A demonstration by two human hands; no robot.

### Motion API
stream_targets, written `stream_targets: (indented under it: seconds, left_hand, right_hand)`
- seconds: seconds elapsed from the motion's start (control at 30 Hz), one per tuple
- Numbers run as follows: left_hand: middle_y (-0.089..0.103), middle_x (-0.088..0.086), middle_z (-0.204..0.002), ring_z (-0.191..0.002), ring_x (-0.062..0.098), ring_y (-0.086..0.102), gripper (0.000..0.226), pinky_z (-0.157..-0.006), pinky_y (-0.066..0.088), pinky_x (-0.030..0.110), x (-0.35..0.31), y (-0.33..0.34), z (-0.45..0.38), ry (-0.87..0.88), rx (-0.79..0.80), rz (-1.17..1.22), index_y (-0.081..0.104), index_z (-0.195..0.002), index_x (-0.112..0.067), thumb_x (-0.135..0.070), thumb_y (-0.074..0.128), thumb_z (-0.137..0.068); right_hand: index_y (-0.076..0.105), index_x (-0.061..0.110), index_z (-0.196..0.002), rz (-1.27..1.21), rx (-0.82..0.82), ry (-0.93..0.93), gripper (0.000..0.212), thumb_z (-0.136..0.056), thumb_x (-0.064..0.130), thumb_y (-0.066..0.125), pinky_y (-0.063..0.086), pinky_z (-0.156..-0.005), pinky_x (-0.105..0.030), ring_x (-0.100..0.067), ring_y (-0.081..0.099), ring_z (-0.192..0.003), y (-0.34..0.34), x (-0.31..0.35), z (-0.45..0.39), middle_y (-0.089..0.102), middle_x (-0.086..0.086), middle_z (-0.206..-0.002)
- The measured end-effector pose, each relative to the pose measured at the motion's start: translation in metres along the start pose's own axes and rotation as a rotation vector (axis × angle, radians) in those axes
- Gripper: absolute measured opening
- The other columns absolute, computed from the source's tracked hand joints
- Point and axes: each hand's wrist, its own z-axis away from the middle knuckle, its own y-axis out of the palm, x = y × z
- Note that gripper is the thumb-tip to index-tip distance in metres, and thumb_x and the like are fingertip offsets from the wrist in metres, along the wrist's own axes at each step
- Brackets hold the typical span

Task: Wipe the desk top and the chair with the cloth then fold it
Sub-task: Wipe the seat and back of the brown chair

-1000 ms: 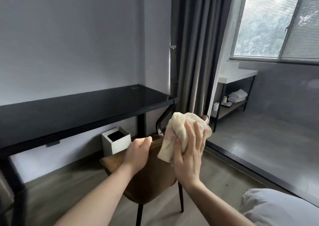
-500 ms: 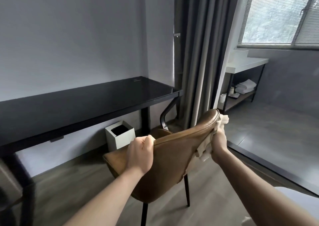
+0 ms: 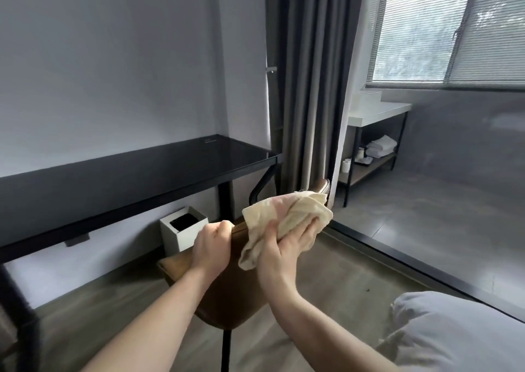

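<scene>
Head view: cloth (image 3: pixel 287 218) now pressed flat-fingered by right hand (image 3: pixel 284 251) on chair (image 3: pixel 227 292) backrest rear, moved back from its right edge; left hand (image 3: pixel 211 246) clamped on top edge. Chair wiping ongoing.

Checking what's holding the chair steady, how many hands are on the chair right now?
2. The left hand grips the top edge of the chair back; the right hand presses the cloth against the backrest beside it.
</scene>
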Motion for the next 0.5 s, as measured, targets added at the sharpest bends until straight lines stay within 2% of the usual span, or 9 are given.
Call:
stream_targets:
  seconds: [0.07,0.13,0.2,0.23,0.3,0.37,0.4,0.47,0.5]
  left_hand:
    - [0.064,0.021,-0.072,-0.056,0.001,0.052,0.058,-0.054,0.037,0.023,-0.004,0.001,0.002,-0.005,0.012,0.002,0.061,-0.073,0.008,-0.041,0.033,-0.087]
    - [0.065,0.022,-0.075,-0.057,0.005,0.051,0.059,-0.054,0.035,0.017,-0.003,0.005,0.003,0.003,0.004,-0.016,0.062,-0.076,0.008,-0.042,0.031,-0.088]
    - [0.066,0.021,-0.076,-0.059,0.005,0.051,0.059,-0.054,0.034,0.013,0.001,0.009,0.001,0.037,-0.027,-0.057,0.064,-0.077,0.008,-0.039,0.030,-0.090]
    - [0.067,0.019,-0.075,-0.060,0.002,0.052,0.058,-0.054,0.035,0.012,0.003,0.010,0.000,0.056,-0.041,-0.081,0.065,-0.077,0.007,-0.037,0.029,-0.090]
    - [0.066,0.016,-0.071,-0.061,0.000,0.054,0.056,-0.054,0.036,0.010,0.007,0.012,-0.002,0.072,-0.062,-0.104,0.065,-0.073,0.004,-0.036,0.028,-0.091]
    - [0.061,0.016,-0.065,-0.059,0.006,0.053,0.055,-0.051,0.035,0.013,0.009,0.014,-0.003,0.060,-0.073,-0.049,0.059,-0.067,0.003,-0.037,0.029,-0.090]
    - [0.058,0.014,-0.061,-0.058,0.008,0.052,0.053,-0.049,0.034,0.013,0.010,0.015,-0.003,0.065,-0.080,-0.028,0.054,-0.062,0.001,-0.037,0.029,-0.090]
    - [0.048,0.005,-0.053,-0.055,0.009,0.049,0.047,-0.048,0.032,0.015,0.012,0.017,-0.004,0.075,-0.085,-0.007,0.043,-0.056,-0.008,-0.037,0.030,-0.089]
    - [0.044,0.000,-0.050,-0.053,0.009,0.046,0.044,-0.048,0.030,0.017,0.013,0.018,-0.005,0.083,-0.080,-0.008,0.040,-0.055,-0.010,-0.037,0.031,-0.089]
  right_hand:
    - [-0.018,0.032,-0.167,-0.003,-0.025,-0.024,0.091,-0.110,0.039,0.052,-0.007,-0.125,-0.029,0.001,-0.027,-0.156,-0.002,0.001,0.001,-0.033,0.019,-0.170]
    - [-0.009,0.031,-0.170,-0.078,-0.095,0.002,0.089,-0.109,0.044,0.054,-0.002,-0.130,-0.032,-0.002,-0.015,-0.160,-0.007,0.001,-0.010,-0.019,0.014,-0.175]
    - [0.014,0.027,-0.170,-0.168,-0.182,0.062,0.086,-0.102,0.059,0.057,0.014,-0.133,-0.043,-0.014,0.015,-0.163,-0.014,0.000,-0.030,0.016,0.001,-0.177]
    - [0.028,0.027,-0.166,-0.207,-0.226,0.102,0.084,-0.098,0.066,0.057,0.025,-0.131,-0.046,-0.015,0.034,-0.156,-0.017,-0.002,-0.041,0.035,-0.002,-0.169]
    - [0.053,0.036,-0.146,-0.276,-0.251,0.172,0.059,-0.095,0.066,0.056,0.042,-0.121,-0.044,-0.009,0.060,-0.133,-0.028,-0.010,-0.063,0.063,0.003,-0.143]
    - [0.060,0.049,-0.120,-0.300,-0.257,0.180,0.018,-0.105,0.055,0.052,0.048,-0.111,-0.037,-0.005,0.068,-0.115,-0.036,-0.021,-0.083,0.071,0.009,-0.121]
    - [0.059,0.051,-0.114,-0.290,-0.257,0.197,0.011,-0.108,0.052,0.049,0.048,-0.108,-0.036,-0.006,0.068,-0.112,-0.040,-0.023,-0.093,0.071,0.012,-0.117]
    - [0.061,0.049,-0.121,-0.286,-0.194,0.268,0.021,-0.105,0.060,0.051,0.045,-0.108,-0.037,-0.008,0.065,-0.109,-0.050,-0.029,-0.114,0.068,0.016,-0.114]
    - [0.063,0.046,-0.128,-0.314,-0.144,0.316,0.044,-0.093,0.074,0.058,0.043,-0.110,-0.039,-0.009,0.065,-0.109,-0.053,-0.033,-0.127,0.069,0.015,-0.115]
